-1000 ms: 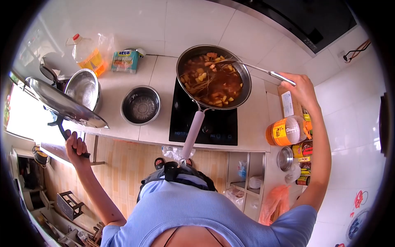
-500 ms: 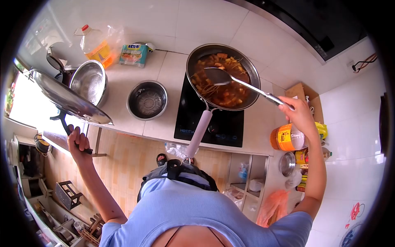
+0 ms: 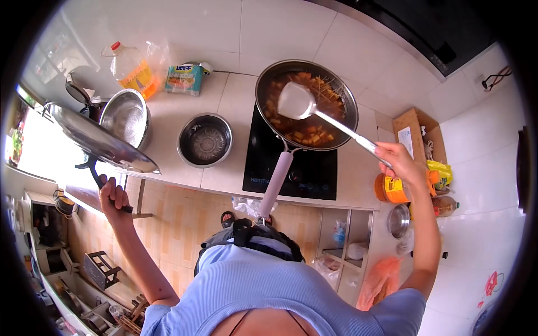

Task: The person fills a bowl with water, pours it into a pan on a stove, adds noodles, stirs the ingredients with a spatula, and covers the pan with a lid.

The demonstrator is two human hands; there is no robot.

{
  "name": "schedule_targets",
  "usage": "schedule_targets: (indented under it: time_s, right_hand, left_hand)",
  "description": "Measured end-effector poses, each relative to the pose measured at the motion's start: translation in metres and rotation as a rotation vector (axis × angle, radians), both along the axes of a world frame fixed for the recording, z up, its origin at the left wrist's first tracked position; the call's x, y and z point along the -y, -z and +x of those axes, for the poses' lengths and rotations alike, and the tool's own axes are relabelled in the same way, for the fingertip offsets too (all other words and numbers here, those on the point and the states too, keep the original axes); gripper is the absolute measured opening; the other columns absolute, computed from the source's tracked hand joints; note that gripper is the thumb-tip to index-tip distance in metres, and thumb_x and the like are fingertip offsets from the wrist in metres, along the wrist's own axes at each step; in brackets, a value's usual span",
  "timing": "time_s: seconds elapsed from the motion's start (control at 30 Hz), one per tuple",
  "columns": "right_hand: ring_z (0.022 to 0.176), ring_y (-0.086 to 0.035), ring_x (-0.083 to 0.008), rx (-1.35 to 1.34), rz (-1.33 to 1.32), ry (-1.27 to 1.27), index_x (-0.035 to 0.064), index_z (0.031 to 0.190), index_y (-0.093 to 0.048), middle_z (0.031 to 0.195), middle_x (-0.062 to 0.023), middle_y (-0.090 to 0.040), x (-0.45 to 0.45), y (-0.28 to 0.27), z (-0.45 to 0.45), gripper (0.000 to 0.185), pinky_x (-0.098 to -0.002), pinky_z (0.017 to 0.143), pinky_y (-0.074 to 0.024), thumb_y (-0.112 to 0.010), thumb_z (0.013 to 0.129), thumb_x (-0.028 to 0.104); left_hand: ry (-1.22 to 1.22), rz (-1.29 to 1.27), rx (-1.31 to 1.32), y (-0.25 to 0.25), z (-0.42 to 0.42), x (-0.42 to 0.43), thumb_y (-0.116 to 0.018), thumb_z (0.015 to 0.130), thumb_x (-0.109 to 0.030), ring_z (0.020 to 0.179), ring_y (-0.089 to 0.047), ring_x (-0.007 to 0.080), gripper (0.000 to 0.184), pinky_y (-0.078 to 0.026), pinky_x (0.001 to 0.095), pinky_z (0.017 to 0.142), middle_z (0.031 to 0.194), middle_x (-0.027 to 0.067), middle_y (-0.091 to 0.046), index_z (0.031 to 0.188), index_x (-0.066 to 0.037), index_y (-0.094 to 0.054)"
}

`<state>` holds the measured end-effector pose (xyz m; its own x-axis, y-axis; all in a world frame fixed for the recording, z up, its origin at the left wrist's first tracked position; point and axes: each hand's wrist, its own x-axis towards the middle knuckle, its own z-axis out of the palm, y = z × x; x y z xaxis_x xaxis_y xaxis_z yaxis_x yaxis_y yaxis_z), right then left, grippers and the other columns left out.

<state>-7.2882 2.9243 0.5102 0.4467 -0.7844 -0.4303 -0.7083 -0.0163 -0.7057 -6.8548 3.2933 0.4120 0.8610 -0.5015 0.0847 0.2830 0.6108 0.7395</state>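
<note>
Upper centre: silver spatula (image 3: 297, 101), reddish-brown stew (image 3: 302, 129). Centre: lilac pan handle (image 3: 276, 182), black induction cooktop (image 3: 316, 173). Bottom: ribbed light-blue shirt (image 3: 263, 280).

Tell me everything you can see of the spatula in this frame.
The spatula looks like metal: a broad, rounded, pale silvery blade, with a bright shine, on a slim straight shaft that leads to a thicker handle. The right hand grips the handle. It slants across the pan from upper left to lower right, blade over the stew and handle beyond the rim. Whether it touches the food or the rim cannot be told.
</note>
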Motion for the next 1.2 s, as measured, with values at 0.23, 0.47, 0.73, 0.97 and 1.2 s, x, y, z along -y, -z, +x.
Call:
schedule_targets:
  time_s: [0.23,0.47,0.73,0.97,1.2]
  right_hand:
    - [0.042,-0.047,-0.0076,-0.134,-0.346,-0.098,0.0027,0.095,-0.06,0.053,-0.0022,-0.05,0.009,0.012,0.016,0.022,-0.023,0.039,-0.0371,-0.054,0.082,0.02]
    - [0.057,-0.056,-0.0236,-0.282,-1.312,-0.454,0.0174,0.107,-0.057,0.063,-0.0084,-0.05,0.012,0.027,0.035,0.033,-0.0336,0.049,-0.0452,-0.061,0.075,0.018]
    - [0.058,-0.054,-0.0251,-0.429,-1.403,-0.543,0.017,0.109,-0.056,0.065,-0.01,-0.046,0.03,0.01,-0.009,0.033,-0.0345,0.05,-0.0445,-0.059,0.076,0.015]
    - [0.065,-0.055,-0.0344,-0.261,-1.212,-0.131,0.0098,0.107,-0.057,0.072,-0.0188,-0.056,0.051,0.04,0.005,0.03,-0.0397,0.06,-0.0439,-0.058,0.077,0.012]
    - [0.074,-0.057,-0.0363,-0.173,-0.85,-0.033,0.0045,0.104,-0.058,0.083,-0.0231,-0.058,0.02,0.062,-0.008,0.028,-0.0381,0.067,-0.0446,-0.058,0.077,0.012]
  left_hand:
    - [0.094,-0.045,0.047,-0.004,0.001,0.003,-0.046,0.084,-0.005,0.039,-0.03,0.0014,0.011,-0.029,0.0154,0.033,0.059,-0.0035,-0.032,0.093,-0.007,-0.041]
    - [0.061,-0.014,0.06,-0.007,-0.002,0.006,-0.047,0.083,-0.006,0.038,-0.029,0.0015,0.009,-0.028,0.0154,0.032,0.058,-0.0042,-0.031,0.089,-0.008,-0.041]
    - [0.004,0.007,0.037,-0.008,0.001,-0.006,-0.047,0.081,-0.007,0.037,-0.026,0.0014,0.008,-0.024,0.0151,0.031,0.056,-0.0048,-0.029,0.086,-0.008,-0.041]
    - [0.059,-0.036,0.073,-0.003,0.007,-0.001,-0.047,0.083,-0.006,0.038,-0.029,0.0007,0.011,-0.027,0.0147,0.032,0.059,-0.0042,-0.031,0.092,-0.008,-0.043]
    - [0.057,-0.007,0.051,-0.001,0.006,-0.002,-0.048,0.084,-0.007,0.038,-0.029,0.0007,0.01,-0.029,0.0148,0.033,0.059,-0.004,-0.032,0.093,-0.008,-0.043]
